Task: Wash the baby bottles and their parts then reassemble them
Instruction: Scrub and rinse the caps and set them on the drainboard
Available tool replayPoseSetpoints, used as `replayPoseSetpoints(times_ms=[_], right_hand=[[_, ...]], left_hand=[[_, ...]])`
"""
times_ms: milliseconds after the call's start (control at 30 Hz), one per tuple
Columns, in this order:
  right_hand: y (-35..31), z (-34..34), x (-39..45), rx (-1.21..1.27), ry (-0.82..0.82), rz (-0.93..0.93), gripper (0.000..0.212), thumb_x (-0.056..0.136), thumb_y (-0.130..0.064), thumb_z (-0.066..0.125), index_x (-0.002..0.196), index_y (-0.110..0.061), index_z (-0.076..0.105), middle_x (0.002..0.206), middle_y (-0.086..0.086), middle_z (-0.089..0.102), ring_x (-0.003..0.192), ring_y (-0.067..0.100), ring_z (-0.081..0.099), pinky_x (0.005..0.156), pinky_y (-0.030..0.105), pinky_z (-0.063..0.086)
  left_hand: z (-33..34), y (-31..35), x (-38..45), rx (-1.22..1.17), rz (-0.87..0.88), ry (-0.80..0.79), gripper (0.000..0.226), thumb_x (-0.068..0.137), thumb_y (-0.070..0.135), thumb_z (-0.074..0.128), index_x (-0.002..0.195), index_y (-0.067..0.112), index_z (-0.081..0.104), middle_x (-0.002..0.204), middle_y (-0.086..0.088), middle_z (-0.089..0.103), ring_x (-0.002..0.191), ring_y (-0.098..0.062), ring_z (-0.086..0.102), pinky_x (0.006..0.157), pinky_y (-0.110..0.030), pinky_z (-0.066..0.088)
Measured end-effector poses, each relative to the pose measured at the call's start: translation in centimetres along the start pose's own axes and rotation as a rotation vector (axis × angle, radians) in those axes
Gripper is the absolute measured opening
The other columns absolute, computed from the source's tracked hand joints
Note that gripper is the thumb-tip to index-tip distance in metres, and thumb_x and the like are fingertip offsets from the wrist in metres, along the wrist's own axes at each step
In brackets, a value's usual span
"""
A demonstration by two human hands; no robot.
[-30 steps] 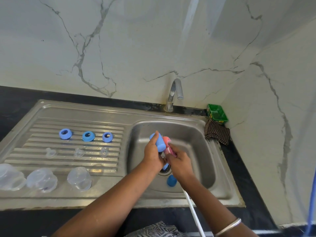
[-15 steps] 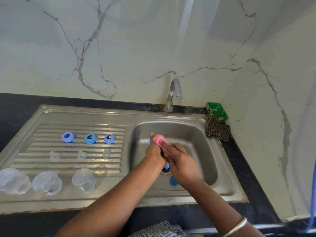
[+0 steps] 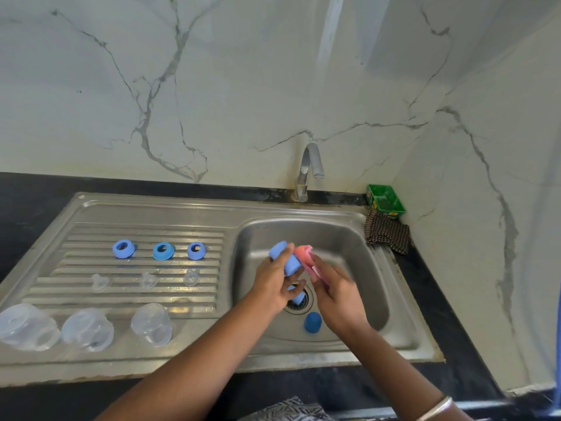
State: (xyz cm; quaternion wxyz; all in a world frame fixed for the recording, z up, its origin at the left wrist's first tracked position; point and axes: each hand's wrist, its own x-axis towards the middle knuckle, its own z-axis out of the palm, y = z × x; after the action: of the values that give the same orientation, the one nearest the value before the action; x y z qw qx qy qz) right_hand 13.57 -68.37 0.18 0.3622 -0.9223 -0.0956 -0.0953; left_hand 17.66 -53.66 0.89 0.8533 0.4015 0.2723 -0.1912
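Blue cap (image 3: 287,259) held over the sink basin (image 3: 358,253), above the drain; left hand (image 3: 274,279) has fingers and thumb curled round it; cap's long axis runs from upper left to lower right, its lower end turned toward the right hand (image 3: 334,291); the two hands sit just beside each other, so neither has to reach. Right hand pinches a pink sponge brush (image 3: 305,258), the pink head touching the cap's right side; right hand is motion-blurred, so the exact finger lay cannot be told beyond a closed grip on the brush.

Judgement: step in hand is scrubbing this cap; the coming move turns on the brush head lying just right of the cap's end, so a short stroke along the cap's axis, or a turn of the left wrist, would bring it to the next patch.

Second blue cap (image 3: 312,322) stands on the basin floor near the drain; another blue piece (image 3: 297,297) shows partly under the left hand, kind uncertain. On the drainboard (image 3: 145,302): three blue rings (image 3: 164,251) in a row; three clear teats (image 3: 149,280) in front of them; three clear bottles (image 3: 88,329) nearest the front edge; all apart, none reassembled. Tap (image 3: 308,171) shows no visible stream; water state uncertain. Green tub (image 3: 385,203) and checked cloth (image 3: 387,232) lie on the desk at the back right corner.
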Motion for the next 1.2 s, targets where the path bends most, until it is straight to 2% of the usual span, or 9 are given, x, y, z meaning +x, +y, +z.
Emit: replayPoseSetpoints(times_ms=[100,200,333,500,600,733,900,1067,1200], right_hand=[[-0.2,-0.8,0.5,0.100,0.009,0.093,0.047,0.099,-0.028,0.057,0.130,-0.062,0.047,0.114,-0.014,0.066,0.105,0.003,0.061,0.089,0.022,0.050],[-0.6,-2.2,1.5,0.162,-0.020,0.119,0.037,0.100,-0.026,0.058,0.131,-0.045,0.059,0.121,-0.020,0.066,0.112,-0.007,0.057,0.091,0.006,0.040],[-1.3,-3.6,3.1,0.086,-0.253,0.003,0.031,0.100,-0.023,0.058,0.129,-0.033,0.064,0.121,-0.018,0.069,0.113,-0.002,0.060,0.098,0.024,0.047],[-1.1,-4.1,3.7,-0.045,-0.452,0.012,0.031,0.098,-0.030,0.056,0.127,-0.037,0.064,0.121,-0.016,0.069,0.113,0.005,0.061,0.099,0.035,0.048],[-1.7,-4.3,3.9,-0.340,-0.545,-0.076,0.031,0.096,-0.033,0.053,0.125,-0.042,0.063,0.114,-0.009,0.068,0.107,0.016,0.061,0.088,0.036,0.050],[-3.4,-4.0,4.5,-0.628,-0.570,-0.144,0.024,0.089,-0.032,0.054,0.111,-0.033,0.064,0.099,-0.001,0.050,0.090,0.028,0.061,0.069,0.033,0.043],[-2.3,-3.3,4.9,-0.180,-0.394,0.056,0.035,0.078,-0.034,0.073,0.101,-0.020,0.050,0.085,0.003,0.065,0.075,0.025,0.061,0.067,0.037,0.052],[-1.5,-4.8,5.4,-0.232,-0.597,-0.086,0.038,0.075,-0.011,0.072,0.110,-0.019,0.060,0.108,0.003,0.058,0.101,0.016,0.050,0.087,0.031,0.044],[-1.0,-6.3,6.5,-0.359,-0.571,-0.101,0.024,0.092,-0.020,0.066,0.116,-0.018,0.066,0.108,0.002,0.067,0.094,0.015,0.059,0.083,0.030,0.048]], left_hand=[[-1.4,-0.5,0.0,0.238,0.157,-0.014,0.036,0.080,0.020,0.081,0.112,0.021,0.065,0.100,-0.004,0.067,0.091,-0.020,0.065,0.072,-0.036,0.056],[-2.4,-0.8,-0.1,0.435,0.279,-0.009,0.039,0.071,0.012,0.084,0.106,0.022,0.068,0.090,0.003,0.068,0.078,-0.013,0.063,0.064,-0.028,0.053],[-3.2,-1.3,0.0,0.729,0.472,-0.010,0.044,0.051,0.026,0.087,0.094,0.027,0.074,0.079,0.006,0.070,0.069,-0.014,0.063,0.060,-0.033,0.052],[-3.4,-0.7,-0.6,0.824,0.583,-0.006,0.048,0.062,0.003,0.089,0.089,0.040,0.074,0.083,0.013,0.075,0.080,-0.006,0.069,0.077,-0.032,0.058],[-3.3,-0.6,-1.0,0.950,0.656,-0.004,0.048,0.059,0.006,0.090,0.090,0.040,0.075,0.091,0.016,0.074,0.091,-0.008,0.070,0.082,-0.023,0.055],[-3.2,-1.3,-1.7,1.110,0.823,-0.059,0.050,0.065,0.012,0.086,0.099,0.044,0.067,0.089,0.007,0.074,0.084,-0.010,0.066,0.076,-0.031,0.055],[-4.1,-0.7,-1.0,1.126,0.822,-0.011,0.054,0.066,0.012,0.086,0.117,0.027,0.073,0.106,0.007,0.074,0.099,-0.012,0.068,0.087,-0.032,0.055],[-4.5,-0.5,-0.9,1.140,0.877,-0.031,0.044,0.067,0.017,0.087,0.109,0.022,0.074,0.095,0.009,0.073,0.087,-0.007,0.067,0.077,-0.030,0.055],[-4.4,0.6,-1.1,1.138,0.900,0.027,0.051,0.065,0.022,0.091,0.112,0.021,0.071,0.101,0.010,0.069,0.091,-0.007,0.064,0.079,-0.019,0.052]])
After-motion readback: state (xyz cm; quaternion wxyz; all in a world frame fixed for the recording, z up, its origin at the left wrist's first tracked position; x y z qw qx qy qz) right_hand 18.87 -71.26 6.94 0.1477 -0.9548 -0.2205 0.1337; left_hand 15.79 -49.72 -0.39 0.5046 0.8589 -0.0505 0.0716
